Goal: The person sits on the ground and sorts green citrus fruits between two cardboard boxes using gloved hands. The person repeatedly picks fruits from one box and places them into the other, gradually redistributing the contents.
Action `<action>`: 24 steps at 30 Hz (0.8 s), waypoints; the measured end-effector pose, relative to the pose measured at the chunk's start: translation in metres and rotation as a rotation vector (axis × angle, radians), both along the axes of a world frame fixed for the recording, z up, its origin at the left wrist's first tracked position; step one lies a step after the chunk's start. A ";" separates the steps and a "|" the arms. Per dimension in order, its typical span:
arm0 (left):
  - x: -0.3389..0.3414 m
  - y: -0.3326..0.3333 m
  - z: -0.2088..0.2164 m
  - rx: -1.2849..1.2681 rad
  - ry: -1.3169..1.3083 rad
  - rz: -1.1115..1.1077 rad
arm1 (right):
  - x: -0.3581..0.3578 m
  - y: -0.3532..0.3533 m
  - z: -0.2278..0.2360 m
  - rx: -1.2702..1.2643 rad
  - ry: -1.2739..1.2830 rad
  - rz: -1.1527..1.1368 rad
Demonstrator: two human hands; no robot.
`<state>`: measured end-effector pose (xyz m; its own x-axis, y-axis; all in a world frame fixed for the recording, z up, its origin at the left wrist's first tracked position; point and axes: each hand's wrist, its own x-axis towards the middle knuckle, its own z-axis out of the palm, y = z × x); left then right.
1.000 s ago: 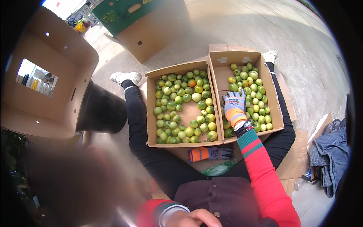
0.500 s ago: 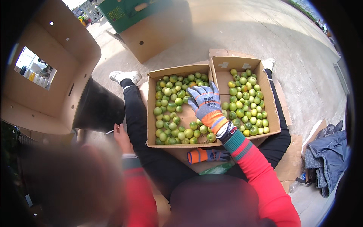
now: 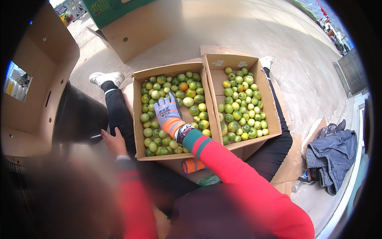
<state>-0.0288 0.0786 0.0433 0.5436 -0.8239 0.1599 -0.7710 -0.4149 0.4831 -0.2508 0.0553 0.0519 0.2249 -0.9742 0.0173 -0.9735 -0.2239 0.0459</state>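
Observation:
My right hand (image 3: 168,110), in a grey and orange work glove, lies palm down over the green tomatoes (image 3: 188,102) in the left cardboard box (image 3: 137,119). Its fingers are stretched and somewhat apart. Whatever lies under the palm is hidden. Beside it, the right cardboard box (image 3: 273,115) holds more small green tomatoes (image 3: 250,106), packed toward its right side. Off to the left of the boxes, my bare left hand (image 3: 114,142) pinches a thin white cigarette (image 3: 95,136) between its fingers, near my left leg.
A second orange and grey glove (image 3: 193,165) lies before the left box, partly under my right arm. A black bucket (image 3: 81,115) and a large upright carton (image 3: 59,51) stand at left. A green and brown carton (image 3: 139,36) is behind. Dark clothing (image 3: 332,157) lies at right.
My right hand has moved left, from the wall between the boxes to the middle of the left box. The left hand still holds the cigarette. The whole view has shifted somewhat.

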 end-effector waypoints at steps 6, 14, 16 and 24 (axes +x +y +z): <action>0.005 -0.008 -0.008 -0.016 0.011 -0.045 | -0.017 0.020 0.018 -0.181 -0.331 -0.074; 0.002 0.001 0.007 0.054 -0.073 -0.006 | -0.154 0.056 0.066 -0.850 -1.292 -0.476; 0.001 -0.002 0.006 0.079 -0.045 -0.006 | -0.189 0.056 0.047 -0.722 -1.150 -0.646; 0.015 -0.007 -0.011 0.047 -0.168 -0.045 | -0.200 0.053 0.003 -0.056 -0.492 -0.415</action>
<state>-0.0139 0.0718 0.0322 0.4747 -0.8557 0.2059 -0.8576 -0.3971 0.3267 -0.4511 0.1086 0.0553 -0.2171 -0.9732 0.0755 -0.8891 0.1652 -0.4269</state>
